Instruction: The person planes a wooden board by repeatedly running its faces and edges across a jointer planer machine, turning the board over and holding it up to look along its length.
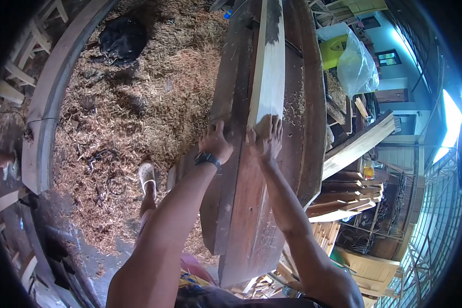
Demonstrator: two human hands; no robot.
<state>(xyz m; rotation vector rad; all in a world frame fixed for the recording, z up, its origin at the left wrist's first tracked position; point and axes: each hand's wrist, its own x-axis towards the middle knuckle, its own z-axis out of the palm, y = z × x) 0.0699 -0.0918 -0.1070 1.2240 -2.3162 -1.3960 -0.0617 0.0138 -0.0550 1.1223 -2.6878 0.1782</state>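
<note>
A long squared wooden beam (268, 77), planed pale with a dark patch near its far end, lies lengthwise on a dark wooden workbench (241, 231). My right hand (267, 137) is at the near end of this beam, its fingers bent over the top and the thumb on the left side. To the left, my left hand (216, 143), with a dark watch (207, 159) on the wrist, has its fingers curled on a dark plank (230, 87) along the bench's left edge. The undersides of both hands are hidden.
Wood shavings (174, 87) cover the floor on the left, where a foot in a pale clog (148, 177) stands. A long timber (46, 108) runs along the far left. On the right are stacked boards (344, 197), a slanted plank (359, 146) and a clear plastic bag (357, 66).
</note>
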